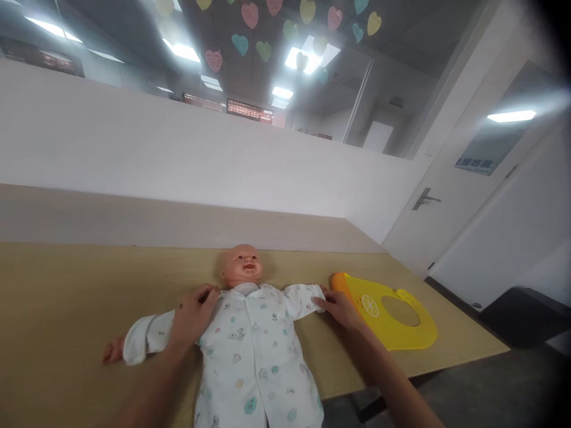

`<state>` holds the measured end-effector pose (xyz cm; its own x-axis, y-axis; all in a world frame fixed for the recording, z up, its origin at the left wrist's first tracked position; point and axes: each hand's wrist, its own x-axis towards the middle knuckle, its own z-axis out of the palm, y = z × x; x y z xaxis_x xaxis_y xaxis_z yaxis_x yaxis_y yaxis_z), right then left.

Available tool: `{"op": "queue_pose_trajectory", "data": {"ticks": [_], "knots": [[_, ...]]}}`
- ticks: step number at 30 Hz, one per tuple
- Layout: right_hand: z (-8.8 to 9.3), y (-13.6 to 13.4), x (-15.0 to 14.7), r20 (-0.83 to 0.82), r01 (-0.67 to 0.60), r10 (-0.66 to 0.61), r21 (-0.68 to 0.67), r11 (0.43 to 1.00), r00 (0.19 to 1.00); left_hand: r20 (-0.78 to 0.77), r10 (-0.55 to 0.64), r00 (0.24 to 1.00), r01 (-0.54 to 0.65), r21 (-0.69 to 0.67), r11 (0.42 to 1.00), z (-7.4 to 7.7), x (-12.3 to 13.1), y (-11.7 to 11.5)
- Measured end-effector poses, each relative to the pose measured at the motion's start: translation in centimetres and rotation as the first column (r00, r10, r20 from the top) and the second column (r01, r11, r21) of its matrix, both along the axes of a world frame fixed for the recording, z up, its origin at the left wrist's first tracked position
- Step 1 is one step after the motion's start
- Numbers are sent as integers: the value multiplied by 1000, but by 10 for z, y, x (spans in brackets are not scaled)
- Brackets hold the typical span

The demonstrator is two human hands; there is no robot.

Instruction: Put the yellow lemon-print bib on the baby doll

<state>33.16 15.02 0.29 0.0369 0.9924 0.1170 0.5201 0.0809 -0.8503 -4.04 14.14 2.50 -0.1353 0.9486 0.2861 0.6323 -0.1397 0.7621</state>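
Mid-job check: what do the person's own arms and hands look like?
The bare left hand and bare right hand wear no gloves. Both bare forearms show no sleeves, watch or bracelet. A small dark spot marks the back of the left hand.

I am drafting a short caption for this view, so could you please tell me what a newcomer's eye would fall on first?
Probably the baby doll in white patterned clothes, face up on the table, with the left hand at its shoulder and the right hand at its cuff. Next, the bright yellow bib lying to the right, then the pastel hearts across the top.
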Motion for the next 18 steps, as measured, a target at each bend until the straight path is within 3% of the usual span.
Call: {"op": "queue_pose_trajectory", "data": {"ticks": [5, 15, 18], "knots": [[5, -7, 8, -29, -112, 110, -54, 992, 993, 26, 6, 1000, -5, -36, 999, -1, 0, 1], [-13, -4, -3, -10, 80, -81, -28, 996, 997, 26, 12, 1000, -12, -24, 1000, -3, -1, 2], [-9, -5, -3, -72, 18, -19, -12, 1000, 997, 8, -3, 1000, 3, -23, 1000, -5, -3, 4]]}}
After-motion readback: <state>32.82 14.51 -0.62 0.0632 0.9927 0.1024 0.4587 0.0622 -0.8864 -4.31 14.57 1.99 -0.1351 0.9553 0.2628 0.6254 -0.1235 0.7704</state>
